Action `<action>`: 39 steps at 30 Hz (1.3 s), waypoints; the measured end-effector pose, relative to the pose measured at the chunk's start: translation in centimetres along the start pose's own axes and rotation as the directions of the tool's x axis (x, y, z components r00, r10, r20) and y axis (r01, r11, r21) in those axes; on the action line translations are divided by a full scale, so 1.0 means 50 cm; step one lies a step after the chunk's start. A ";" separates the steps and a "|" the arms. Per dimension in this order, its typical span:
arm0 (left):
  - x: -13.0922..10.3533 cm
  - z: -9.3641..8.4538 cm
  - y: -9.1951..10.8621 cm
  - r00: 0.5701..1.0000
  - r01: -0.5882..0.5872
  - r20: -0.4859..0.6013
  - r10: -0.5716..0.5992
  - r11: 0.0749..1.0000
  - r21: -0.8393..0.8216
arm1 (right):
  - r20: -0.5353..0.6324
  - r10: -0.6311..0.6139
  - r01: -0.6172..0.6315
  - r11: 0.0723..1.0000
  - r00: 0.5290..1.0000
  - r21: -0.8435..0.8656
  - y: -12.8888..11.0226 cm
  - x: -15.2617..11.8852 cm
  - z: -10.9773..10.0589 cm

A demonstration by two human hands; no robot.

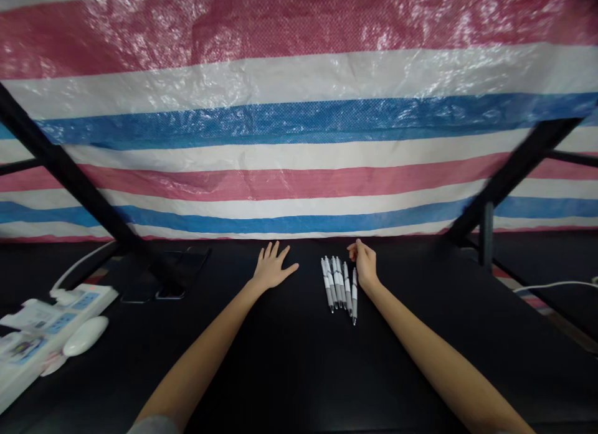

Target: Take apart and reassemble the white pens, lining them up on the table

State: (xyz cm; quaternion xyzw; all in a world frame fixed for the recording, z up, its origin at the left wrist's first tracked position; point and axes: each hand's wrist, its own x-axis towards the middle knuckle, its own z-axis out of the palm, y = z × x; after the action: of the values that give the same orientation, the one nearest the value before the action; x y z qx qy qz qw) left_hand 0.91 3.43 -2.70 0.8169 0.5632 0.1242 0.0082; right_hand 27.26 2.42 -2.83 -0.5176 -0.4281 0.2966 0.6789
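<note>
Several white-and-grey click pens (337, 281) lie side by side in a loose row on the black tabletop (289, 359), right of the middle. The rightmost pen (354, 297) sits a little nearer to me than the others. My right hand (365, 263) rests on its edge just beyond and to the right of that pen, with its fingers curled in and no object showing in them. To the left of the row, my left hand (271, 269) lies flat on the table, fingers spread, apart from the pens.
A white power strip (60, 328) with plugs and a white mouse-shaped object (86, 335) lies at the left. Near the left black post (93, 185) is a dark flat object (161, 275). Another black post (509, 179) stands right. A striped plastic sheet (299, 129) hangs behind.
</note>
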 end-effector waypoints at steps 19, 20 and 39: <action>-0.001 -0.012 0.005 1.000 -0.007 0.000 0.007 1.000 -0.003 | -0.009 0.011 -0.011 1.000 1.000 0.019 -0.004 -0.001 0.001; -0.001 -0.012 0.005 1.000 -0.004 0.010 0.004 1.000 -0.003 | -0.010 0.007 -0.007 1.000 1.000 0.014 -0.004 -0.001 0.001; -0.001 -0.021 0.009 0.998 0.015 0.065 -0.014 1.000 -0.015 | 0.005 -0.003 0.003 1.000 1.000 0.001 -0.005 -0.002 0.000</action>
State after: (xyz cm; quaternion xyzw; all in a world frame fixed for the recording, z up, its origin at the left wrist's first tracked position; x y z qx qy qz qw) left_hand 1.08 3.08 -1.61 0.8163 0.5675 0.1019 0.0340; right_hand 27.20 2.26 -2.62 -0.5159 -0.4304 0.2969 0.6785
